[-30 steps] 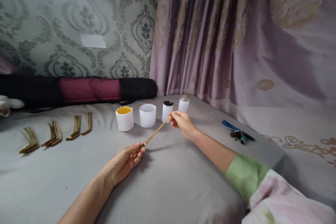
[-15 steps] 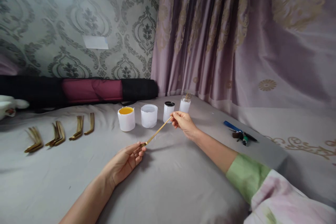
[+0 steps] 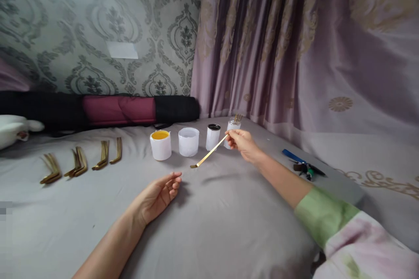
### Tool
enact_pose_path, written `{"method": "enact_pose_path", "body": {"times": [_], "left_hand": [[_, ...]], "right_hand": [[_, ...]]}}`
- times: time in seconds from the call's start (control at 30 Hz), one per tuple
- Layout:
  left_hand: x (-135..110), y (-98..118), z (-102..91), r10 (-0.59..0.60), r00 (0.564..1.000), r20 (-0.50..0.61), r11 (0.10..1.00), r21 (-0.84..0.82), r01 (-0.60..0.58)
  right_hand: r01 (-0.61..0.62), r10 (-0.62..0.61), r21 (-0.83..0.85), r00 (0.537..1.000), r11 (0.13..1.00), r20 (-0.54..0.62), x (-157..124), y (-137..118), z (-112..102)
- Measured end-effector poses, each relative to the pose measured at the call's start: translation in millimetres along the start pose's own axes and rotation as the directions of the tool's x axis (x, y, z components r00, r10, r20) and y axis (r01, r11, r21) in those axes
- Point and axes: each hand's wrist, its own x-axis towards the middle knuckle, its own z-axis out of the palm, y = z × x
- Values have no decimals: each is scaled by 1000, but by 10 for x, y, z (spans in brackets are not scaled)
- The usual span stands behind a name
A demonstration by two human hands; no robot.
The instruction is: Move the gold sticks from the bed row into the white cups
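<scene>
The left hand [image 3: 159,199] is nearest, palm turned inward and fingers loosely curled, holding nothing. Just beyond its fingertips hangs the dark, bent tip of a slender golden stick [image 3: 212,150], whose upper end the right hand [image 3: 244,143] pinches between thumb and fingers. The stick slants down from the right hand toward the left, above a wrinkled grey cloth sheet [image 3: 209,226] (its thin shadow lies just below). A green cuff [image 3: 324,213] on a pale floral sleeve covers part of the right arm.

Well to the left of the left hand, bunches of bent, brownish-gold sticks [image 3: 77,163] lie in a row. To the right of the right hand is a bunch of keys with a blue strap [image 3: 293,155].

Beyond the left hand stand a white round tub with yellow inside [image 3: 161,149] and a translucent white tub [image 3: 188,144]. Just beyond the right hand are a white cylinder with a dark top [image 3: 212,139] and a white-sided clear jar [image 3: 234,125] of upright sticks, partly hidden by that hand. Farthest off, a black-and-maroon fabric roll [image 3: 119,110] lies along the patterned wall.
</scene>
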Motion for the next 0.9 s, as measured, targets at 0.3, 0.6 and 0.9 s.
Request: {"method": "enact_pose_path", "body": {"times": [0.3,0.6,0.9], "left_hand": [[13,2,-28,2,1000,11,1000,-22,-2],[1,13,6,-2,1000,13,1000,-25,2],[-7,18,5,3,1000,4,1000,-18,-3]], "right_hand": [[95,-100,-37,983,995,-152,211,-416,-347],[156,-190,-142,941,978,-278,434,-759,-645],[189,-290,-273,869,943,-402,729,-1066,-823]]}}
